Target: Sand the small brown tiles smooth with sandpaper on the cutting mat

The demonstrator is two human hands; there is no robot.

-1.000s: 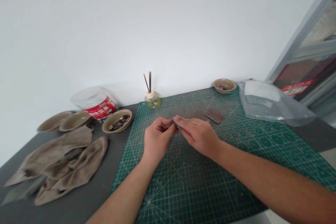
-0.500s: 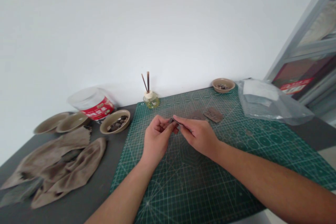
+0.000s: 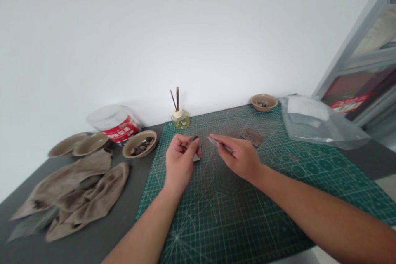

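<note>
Above the green cutting mat (image 3: 198, 210), my left hand (image 3: 181, 154) pinches a small dark stone-like piece (image 3: 195, 137) between thumb and fingers. A pale grey edge (image 3: 196, 158) shows beneath those fingers; I cannot make out what it belongs to. My right hand (image 3: 239, 154), a short gap away, grips a thin flat piece of sandpaper (image 3: 214, 138), its edge pointing at the left hand. Behind the right hand a brown sandpaper scrap (image 3: 253, 136) with printed marks lies on the mat.
On the left are a bowl of small dark stones (image 3: 140, 154), two more bowls (image 3: 91, 144), a red-labelled plastic jar (image 3: 116, 121) and a crumpled brown cloth (image 3: 93, 210). A reed diffuser (image 3: 180, 120) stands at the back. Rightward are another bowl (image 3: 264, 108) and a plastic bag (image 3: 309, 126).
My hands were touching at the stone and have come apart: the left has shifted slightly left, the right slightly right with the sandpaper. The camera view has tilted a little.
</note>
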